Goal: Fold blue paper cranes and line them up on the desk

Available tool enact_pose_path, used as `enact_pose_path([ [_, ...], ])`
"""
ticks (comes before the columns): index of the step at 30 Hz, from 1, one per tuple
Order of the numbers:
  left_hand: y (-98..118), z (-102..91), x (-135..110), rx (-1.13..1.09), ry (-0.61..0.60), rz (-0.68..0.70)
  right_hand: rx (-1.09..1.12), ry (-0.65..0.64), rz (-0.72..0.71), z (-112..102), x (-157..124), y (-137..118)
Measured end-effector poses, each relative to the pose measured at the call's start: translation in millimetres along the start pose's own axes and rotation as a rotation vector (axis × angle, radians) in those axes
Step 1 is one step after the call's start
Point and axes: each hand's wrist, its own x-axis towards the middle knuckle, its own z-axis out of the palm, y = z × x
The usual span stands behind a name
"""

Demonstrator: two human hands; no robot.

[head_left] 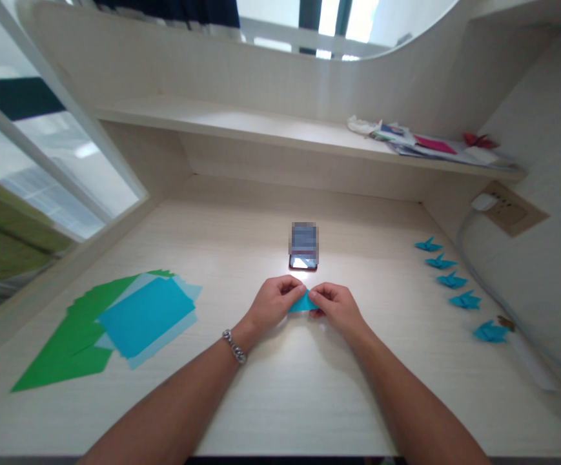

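A small piece of folded blue paper (pixel 303 303) is held between my two hands over the middle of the desk. My left hand (pixel 277 299) pinches its left side and top, thumb against index finger. On the other side my right hand (pixel 337 305) grips the paper's right edge, with some fingers tucked behind. Just beyond my fingertips lies a phone (pixel 303 261), its screen blurred out. Along the right side, several folded blue paper cranes (pixel 452 279) stand in a row.
Blue paper sheets (pixel 147 316) overlap fanned green sheets (pixel 62 342) at the left. A shelf (pixel 261 129) spans the back, with papers (pixel 425 145) at its right end. A cable (pixel 483 278) runs from a wall socket (pixel 515 210) down the right edge.
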Motion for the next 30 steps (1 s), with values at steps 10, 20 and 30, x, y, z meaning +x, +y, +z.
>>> enact_pose_path([
  [10,1.7,-0.5,0.4,0.051,0.040,0.028,0.007,-0.035,-0.002,5.0,5.7,0.7],
  [20,-7.6,-3.2,0.3,0.066,0.026,0.044,-0.149,-0.032,-0.018,0.7,18.0,-7.6],
  [30,-9.5,0.2,6.9,0.070,0.011,0.050,-0.358,-0.029,-0.134,-4.9,26.9,-9.3],
])
